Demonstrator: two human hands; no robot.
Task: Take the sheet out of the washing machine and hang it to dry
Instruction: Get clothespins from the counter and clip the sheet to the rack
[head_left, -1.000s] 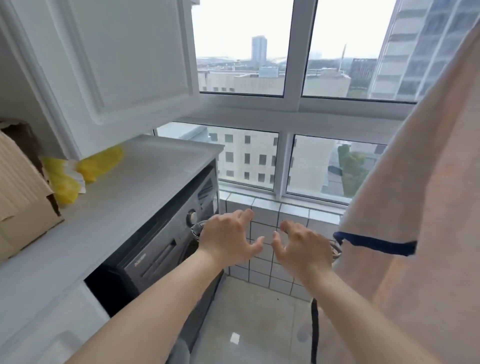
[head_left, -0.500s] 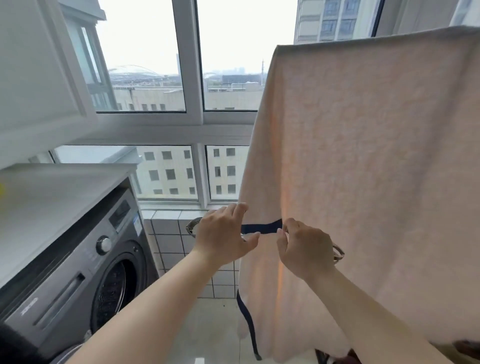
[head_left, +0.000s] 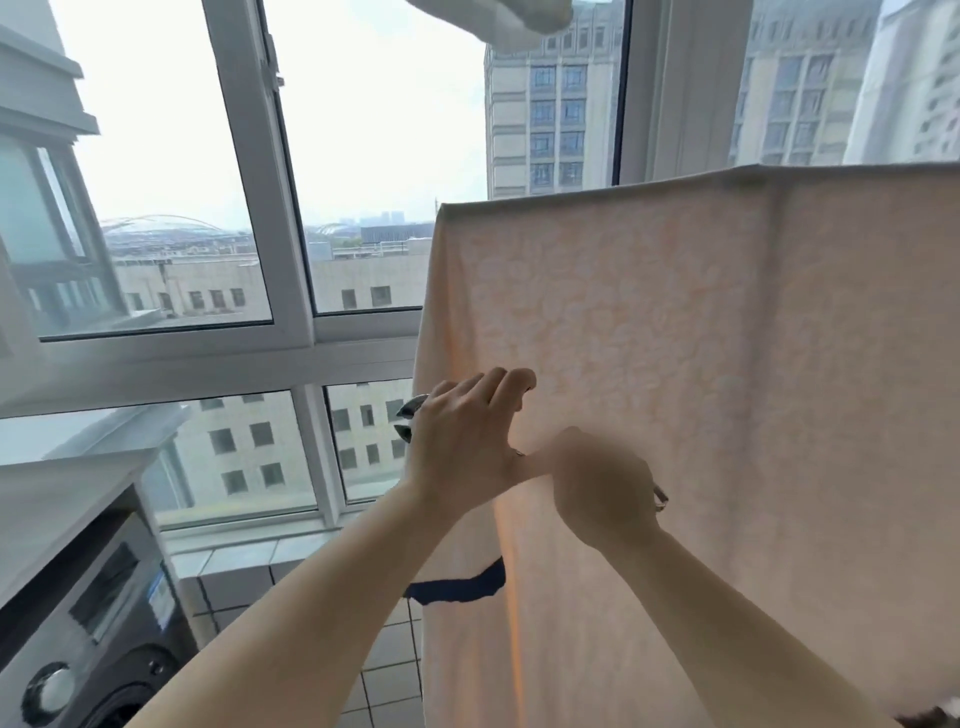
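A pale peach sheet (head_left: 701, 364) with a dark blue trim (head_left: 457, 587) hangs folded over a line at upper right and drapes down past the frame's bottom. Both my hands are raised in front of its left part. My left hand (head_left: 467, 441) has its fingers loosely bent near the sheet's left edge, with nothing plainly held. My right hand (head_left: 602, 488) is blurred, seen from the back, its fingers hidden; its thumb side meets my left hand. A small metal piece shows beside each hand.
The dark grey washing machine (head_left: 78, 623) stands at lower left under a white counter (head_left: 62, 493). White-framed windows (head_left: 270, 208) fill the wall behind. A tiled ledge and tiled floor (head_left: 384, 675) lie below. A white object (head_left: 498, 21) hangs at the top.
My view swung right and up, from the washing machine to the hanging sheet. Both hands rose in front of the sheet and came together; the blue trim now lies below them.
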